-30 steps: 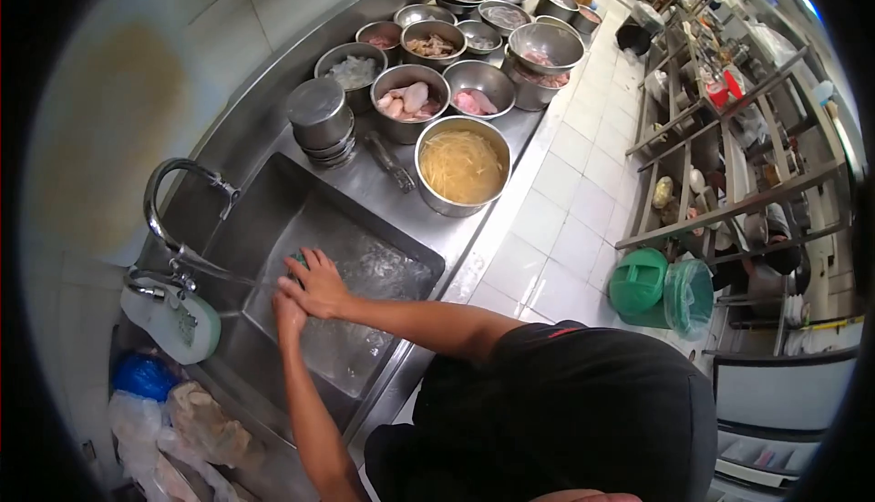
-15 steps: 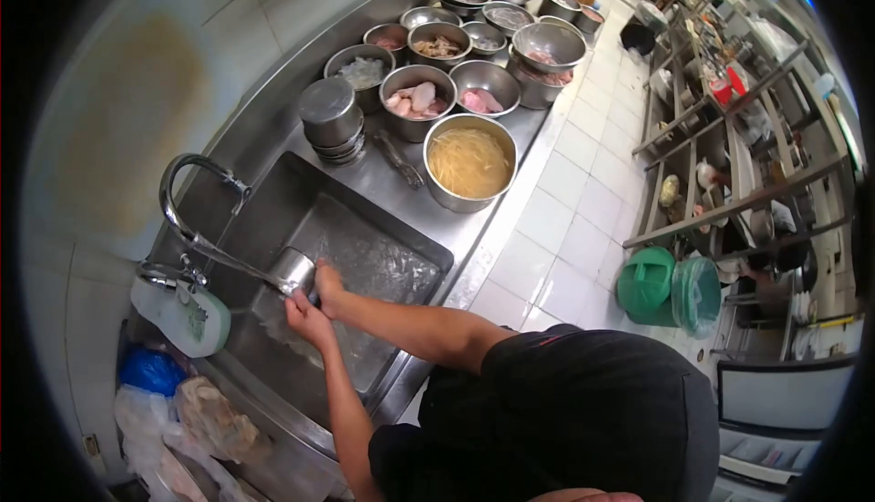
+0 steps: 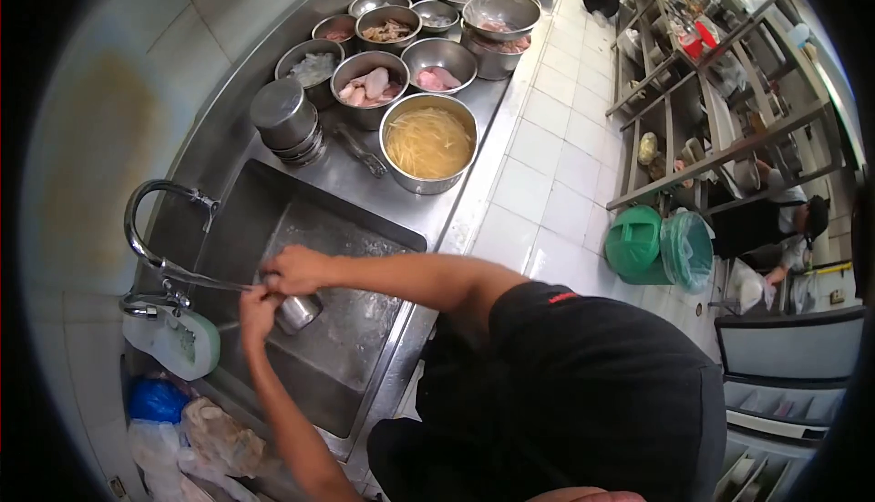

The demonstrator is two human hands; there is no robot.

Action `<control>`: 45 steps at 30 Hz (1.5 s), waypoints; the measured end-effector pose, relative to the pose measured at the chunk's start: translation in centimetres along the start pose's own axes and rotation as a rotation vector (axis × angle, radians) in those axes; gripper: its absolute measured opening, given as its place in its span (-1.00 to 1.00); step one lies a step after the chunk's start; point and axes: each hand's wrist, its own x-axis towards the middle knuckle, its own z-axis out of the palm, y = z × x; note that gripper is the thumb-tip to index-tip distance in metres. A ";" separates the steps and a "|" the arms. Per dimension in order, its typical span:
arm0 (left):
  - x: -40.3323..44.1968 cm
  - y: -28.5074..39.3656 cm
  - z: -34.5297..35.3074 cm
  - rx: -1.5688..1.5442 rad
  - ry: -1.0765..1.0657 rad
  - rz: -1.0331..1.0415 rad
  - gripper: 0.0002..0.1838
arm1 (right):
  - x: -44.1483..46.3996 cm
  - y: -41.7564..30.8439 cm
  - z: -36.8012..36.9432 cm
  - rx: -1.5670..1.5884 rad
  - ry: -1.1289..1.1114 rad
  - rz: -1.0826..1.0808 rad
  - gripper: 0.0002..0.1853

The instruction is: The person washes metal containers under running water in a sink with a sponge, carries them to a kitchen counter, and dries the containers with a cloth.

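Observation:
Over the sink [image 3: 351, 402], both hands are together at a small shiny metal cup [image 3: 297, 313], which is tilted. My left hand [image 3: 258, 316] grips its near left side with bent fingers. Across the cup's upper end lies my right hand [image 3: 303, 271], fingers curled and partly hidden. The thin spout or water streak from the tap [image 3: 137, 220] reaches down to the hands; I cannot tell which it is. The cup's inside is hidden.
Beyond the sink, a pot of pale strips in liquid [image 3: 428, 142], upside-down stacked pots [image 3: 284, 115] and several bowls of raw meat [image 3: 372, 87] crowd the counter. A green bin [image 3: 633, 236] stands on the floor. A co-worker [image 3: 766, 224] is near the right shelves.
The cup has been turned, its body now to the lower right of the fingers. My right hand has moved over its upper end. The view has shifted, and a co-worker has appeared at the right.

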 end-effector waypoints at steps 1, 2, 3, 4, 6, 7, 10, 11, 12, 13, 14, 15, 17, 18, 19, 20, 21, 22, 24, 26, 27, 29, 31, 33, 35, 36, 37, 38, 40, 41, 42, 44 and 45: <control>0.5 0.2 -1.6 0.101 -0.131 0.027 -0.89 | 0.4 0.0 0.6 -0.003 -0.018 0.028 -0.64; 0.3 0.1 -2.5 0.077 -0.177 0.025 -0.93 | 1.0 0.4 0.4 0.114 -0.176 0.040 -0.63; 0.4 -0.6 -3.2 -0.120 -0.240 0.013 -0.92 | 1.4 0.4 -0.4 0.236 -0.334 0.052 -0.61; 0.6 -1.4 -4.3 -0.314 -0.300 -0.001 -0.91 | 1.7 0.1 -1.0 0.361 -0.491 0.060 -0.60; 1.1 -3.4 -4.6 -0.504 -0.246 0.137 -0.76 | 2.3 0.0 -1.6 0.627 -0.589 0.194 -0.61; 0.7 -3.9 -4.7 -0.596 -0.216 0.200 -0.69 | 3.4 0.4 -1.0 0.738 -0.594 0.252 -0.62; -3.4 -3.3 -4.6 -0.816 -0.034 0.112 -0.40 | 7.5 2.0 1.7 1.067 -0.581 0.426 -0.69; -4.1 -2.6 -3.7 -0.887 0.020 0.087 -0.30 | 8.4 2.1 1.8 1.196 -0.539 0.529 -0.70; -4.7 -1.7 -1.8 -0.762 0.151 0.156 -0.29 | 8.9 2.1 2.1 1.329 -0.498 0.639 -0.70; -5.6 -0.7 0.5 -0.634 0.283 0.219 -0.29 | 9.4 1.7 2.9 1.367 -0.462 0.683 -0.65; -5.8 -0.3 1.9 -0.500 0.414 0.283 -0.28 | 8.1 -0.2 2.9 1.196 -0.402 0.599 -0.61; -4.6 -1.4 2.2 -0.638 0.438 0.219 -0.24 | 6.0 -3.1 2.5 1.022 -0.339 0.513 -0.57; -3.6 -3.8 1.0 -1.059 0.522 0.023 -0.26 | 5.0 -4.1 4.9 0.545 -0.303 0.169 -0.47; -2.7 -6.0 0.1 -1.270 0.563 -0.083 -0.27 | 6.2 -1.9 7.9 0.238 -0.326 -0.083 -0.41; -2.6 -8.4 -0.9 -1.212 0.421 -0.079 -0.26 | 6.6 -1.0 9.6 -0.071 -0.343 -0.333 -0.36; -2.4 -10.9 -1.9 -1.143 0.281 -0.065 -0.24 | 6.8 -0.9 9.7 -0.050 -0.377 -0.273 -0.36; -2.6 -7.9 -1.8 -1.147 0.305 -0.241 -0.23 | 6.9 -0.9 9.2 -0.030 -0.416 -0.214 -0.36; -3.1 -4.2 -1.4 -1.146 0.329 -0.416 -0.23 | 7.2 -1.0 8.3 -0.011 -0.457 -0.157 -0.36; -4.3 0.9 1.5 -1.207 0.434 -0.414 -0.20 | 8.0 -1.3 5.5 0.020 -0.525 -0.040 -0.35; -4.5 1.6 3.2 -1.131 0.619 -0.194 -0.21 | 8.4 -2.6 3.3 0.045 -0.589 0.080 -0.35; -4.0 -0.6 3.6 -1.049 0.602 -0.027 -0.23 | 5.1 -5.0 2.0 0.495 -0.222 0.342 -0.41; -2.3 -3.7 2.2 -1.248 0.555 -0.110 -0.23 | 8.5 -10.2 7.8 -0.363 -0.368 0.703 -0.50; -2.1 -4.2 1.6 -1.316 0.481 -0.198 -0.22 | 9.3 -8.1 10.5 -0.725 -0.428 0.423 -0.55; -2.7 -2.7 1.1 -1.257 0.389 -0.290 -0.20 | 7.7 -0.4 10.9 -0.531 -0.432 -0.152 -0.57; -4.0 1.7 1.5 -1.357 0.432 -0.463 -0.24 | 5.4 -2.8 4.7 -0.361 -0.521 -0.166 -0.60; -3.7 0.5 1.6 -1.326 0.481 -0.286 -0.24 | 4.7 -5.1 1.7 -0.289 -0.580 -0.035 -0.62; -3.1 -1.7 1.9 -1.290 0.527 -0.111 -0.25 | 4.5 -5.6 1.1 -0.012 -0.480 0.124 -0.57; -2.8 -3.0 2.1 -1.249 0.572 0.062 -0.26 | 4.3 -6.0 0.8 0.263 -0.375 0.280 -0.52; -3.0 -3.3 3.0 -1.156 0.575 0.012 -0.27 | 4.4 -5.4 2.7 0.448 -0.225 0.362 -0.53; -2.3 -5.3 2.7 -1.195 0.589 0.001 -0.27 | 4.5 -4.3 5.1 0.362 -0.182 0.287 -0.60; -1.3 -8.0 2.3 -1.237 0.600 -0.011 -0.27 | 4.5 -3.4 7.3 0.272 -0.135 0.218 -0.66; -1.0 -8.4 1.4 -1.386 0.391 -0.044 -0.27 | 3.8 -2.0 8.5 -0.214 -0.295 -0.135 -0.66; -2.3 -5.7 1.0 -1.313 0.411 -0.185 -0.26 | 3.7 -1.6 7.4 -0.330 -0.398 -0.205 -0.66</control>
